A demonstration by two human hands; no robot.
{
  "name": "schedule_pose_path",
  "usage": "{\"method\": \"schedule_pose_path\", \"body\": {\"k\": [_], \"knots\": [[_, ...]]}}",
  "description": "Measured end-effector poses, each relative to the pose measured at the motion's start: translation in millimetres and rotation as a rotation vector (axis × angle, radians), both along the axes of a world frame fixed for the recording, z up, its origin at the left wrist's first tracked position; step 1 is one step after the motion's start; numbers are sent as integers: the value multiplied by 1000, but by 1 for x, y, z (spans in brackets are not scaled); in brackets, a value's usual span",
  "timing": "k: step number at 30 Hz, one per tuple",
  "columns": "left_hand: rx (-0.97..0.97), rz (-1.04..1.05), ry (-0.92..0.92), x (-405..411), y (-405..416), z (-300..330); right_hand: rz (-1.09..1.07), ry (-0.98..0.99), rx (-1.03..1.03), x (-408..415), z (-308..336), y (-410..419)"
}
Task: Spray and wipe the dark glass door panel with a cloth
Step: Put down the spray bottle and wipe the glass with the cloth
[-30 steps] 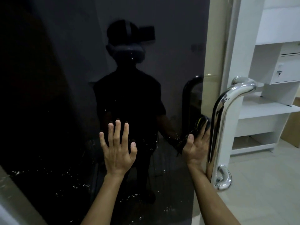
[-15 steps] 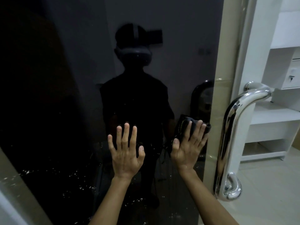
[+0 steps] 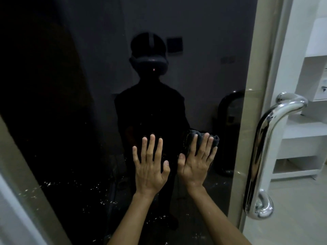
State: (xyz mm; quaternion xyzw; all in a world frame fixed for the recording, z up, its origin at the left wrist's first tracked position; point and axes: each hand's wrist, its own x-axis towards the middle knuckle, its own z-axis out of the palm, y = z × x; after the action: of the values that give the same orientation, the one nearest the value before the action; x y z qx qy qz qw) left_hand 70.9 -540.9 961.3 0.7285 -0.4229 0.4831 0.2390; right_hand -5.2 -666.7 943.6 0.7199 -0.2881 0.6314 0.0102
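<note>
We hold our left hand (image 3: 151, 167) flat against the dark glass door panel (image 3: 92, 121) a little below the middle of the frame, fingers straight and slightly spread, nothing under it or in it. Just to its right, our right hand (image 3: 196, 163) is flat as well, fingers straight and close together, pressing a dark cloth (image 3: 200, 137) against the glass; the cloth bunches out above the fingertips and along the left side of the hand. The two hands lie side by side, thumbs close but not touching, and both forearms rise from the bottom edge of the frame. The panel fills the left and middle of the picture and gives back a dim reflection (image 3: 150, 103) of a person wearing a headset, standing directly above the hands. Pale specks and droplets (image 3: 74, 190) scatter across the lower part of the glass, thickest to the lower left of the hands. At the right edge of the panel runs a pale strip of glass, and on it, in the right part of the frame, a polished metal pull handle (image 3: 261, 156) curves from upper right down to lower right. Beyond it, at the far right, stand white shelves (image 3: 300, 138) over a light tiled floor (image 3: 292, 218).
</note>
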Motion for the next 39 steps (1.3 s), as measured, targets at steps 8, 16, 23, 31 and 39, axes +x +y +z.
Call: {"method": "schedule_pose_path", "body": {"k": [8, 16, 23, 31, 39], "knots": [[-29, -62, 1, 2, 16, 5, -6, 14, 17, 12, 3, 17], [-249, 74, 18, 54, 64, 34, -32, -11, 32, 14, 4, 20], [-255, 137, -24, 66, 64, 36, -25, -70, 101, 31, 28, 42], [-227, 62, 5, 63, 75, 40, -25, -56, 23, 57, 88, 79], [-289, 71, 27, 80, 100, 48, 7, 104, -205, 72, 94, 96]]}}
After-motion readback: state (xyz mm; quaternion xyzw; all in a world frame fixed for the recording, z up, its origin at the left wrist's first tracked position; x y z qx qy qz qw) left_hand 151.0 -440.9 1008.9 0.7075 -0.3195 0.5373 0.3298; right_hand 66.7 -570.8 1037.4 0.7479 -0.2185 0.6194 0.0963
